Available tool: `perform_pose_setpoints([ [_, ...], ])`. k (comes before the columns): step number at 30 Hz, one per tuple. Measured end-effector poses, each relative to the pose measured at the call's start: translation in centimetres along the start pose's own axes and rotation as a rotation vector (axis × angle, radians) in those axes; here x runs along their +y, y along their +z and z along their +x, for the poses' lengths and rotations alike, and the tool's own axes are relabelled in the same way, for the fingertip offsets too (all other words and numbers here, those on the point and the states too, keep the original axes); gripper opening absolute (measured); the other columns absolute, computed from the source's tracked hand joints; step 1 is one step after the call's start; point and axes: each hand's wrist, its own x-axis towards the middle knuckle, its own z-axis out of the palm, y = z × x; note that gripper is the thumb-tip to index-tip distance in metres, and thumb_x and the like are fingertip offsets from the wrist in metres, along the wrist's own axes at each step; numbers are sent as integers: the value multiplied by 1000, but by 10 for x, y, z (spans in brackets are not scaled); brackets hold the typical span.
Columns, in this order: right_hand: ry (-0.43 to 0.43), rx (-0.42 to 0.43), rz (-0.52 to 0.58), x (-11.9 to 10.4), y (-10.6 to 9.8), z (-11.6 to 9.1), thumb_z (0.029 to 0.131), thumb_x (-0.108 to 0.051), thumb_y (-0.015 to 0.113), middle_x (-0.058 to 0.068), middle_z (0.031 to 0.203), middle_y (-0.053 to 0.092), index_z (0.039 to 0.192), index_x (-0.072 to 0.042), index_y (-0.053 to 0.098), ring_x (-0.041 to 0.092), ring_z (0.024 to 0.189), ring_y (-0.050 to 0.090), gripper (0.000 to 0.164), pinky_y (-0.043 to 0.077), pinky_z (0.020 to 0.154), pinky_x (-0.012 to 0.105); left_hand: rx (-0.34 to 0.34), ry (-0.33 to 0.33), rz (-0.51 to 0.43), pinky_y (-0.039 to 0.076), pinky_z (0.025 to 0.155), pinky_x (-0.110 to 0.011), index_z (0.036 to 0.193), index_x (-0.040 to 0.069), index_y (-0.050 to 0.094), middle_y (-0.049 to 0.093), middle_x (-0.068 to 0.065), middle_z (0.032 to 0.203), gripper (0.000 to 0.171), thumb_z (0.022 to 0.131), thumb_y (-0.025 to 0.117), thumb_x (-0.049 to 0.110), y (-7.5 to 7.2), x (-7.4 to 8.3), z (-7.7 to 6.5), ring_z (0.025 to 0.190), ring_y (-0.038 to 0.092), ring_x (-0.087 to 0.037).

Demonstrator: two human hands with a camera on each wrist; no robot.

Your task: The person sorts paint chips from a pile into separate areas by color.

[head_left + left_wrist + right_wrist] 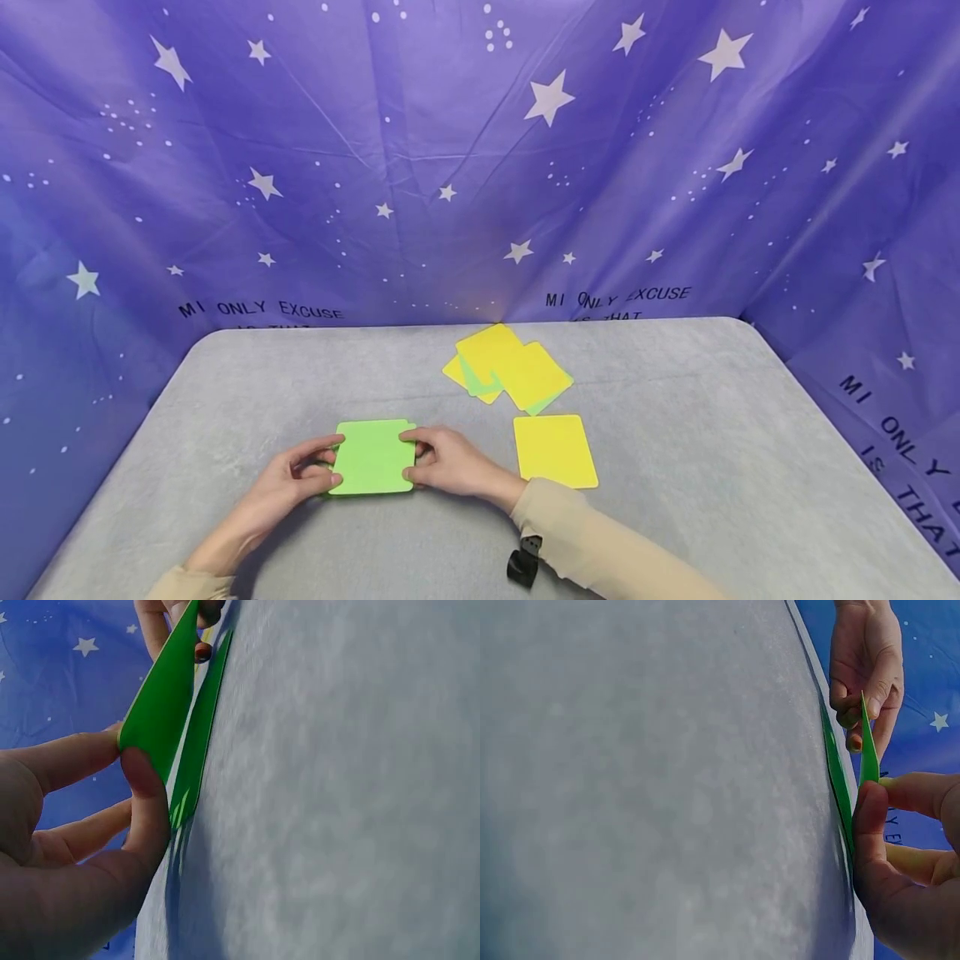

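Observation:
Both hands hold one green square card (373, 457) by its opposite sides, left of the table's middle. My left hand (288, 482) pinches the left edge between thumb and fingers. On the right edge, my right hand (453, 461) does the same. The left wrist view shows the card raised at a slant over a second green card (196, 750) that lies on the table. Seen from the right wrist, that lower card (837, 769) is a thin strip beside the right thumb. From the head, the raised card hides most of it.
A yellow square card (556, 451) lies flat just right of my right forearm. Behind it, near the table's far edge, is a loose pile of yellow and green cards (534, 375). A purple star-patterned cloth (420, 125) hangs behind the grey table (697, 467).

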Motion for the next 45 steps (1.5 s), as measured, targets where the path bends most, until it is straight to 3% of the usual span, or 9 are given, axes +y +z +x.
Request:
perform_pose_setpoints([
  [7,-7,2,-90,-1,4,8,84,-4,70,-1,84,61,129,5,56,-2,74,59,48,38,86,22,22,2,65,48,71,-21,138,-12,41,50,-16,112,62,85,69,3,-6,-1,0,83,59,-10],
  [11,-14,26,-182,-2,5,11,82,-9,72,-5,85,58,127,1,60,4,88,51,48,38,83,21,34,3,83,48,72,-21,137,-13,42,51,-17,112,62,84,70,2,-8,-1,0,82,59,-10],
  [17,-11,45,-244,0,5,13,81,-10,73,-3,91,52,126,-1,62,10,88,45,47,39,77,19,56,-32,113,47,68,-22,136,-10,44,52,-17,112,59,84,70,4,-8,1,1,83,57,-13],
  [23,-4,52,-138,0,2,9,80,-4,70,0,90,50,128,-3,61,7,84,47,48,41,74,19,73,-44,113,48,68,-23,134,-9,47,53,-14,109,54,87,68,6,-7,1,2,84,56,-14],
  [30,-6,65,8,2,-8,5,80,1,66,8,93,54,127,3,57,4,70,52,48,45,64,18,70,0,94,50,71,-23,132,-9,50,57,-13,106,50,87,67,4,-5,1,3,85,59,-13],
  [45,78,70,162,13,-36,-12,88,-4,64,3,92,55,123,1,59,9,65,51,36,41,52,20,-71,78,45,53,74,-26,131,-14,46,61,-19,104,50,87,64,1,9,6,12,87,64,-16],
])
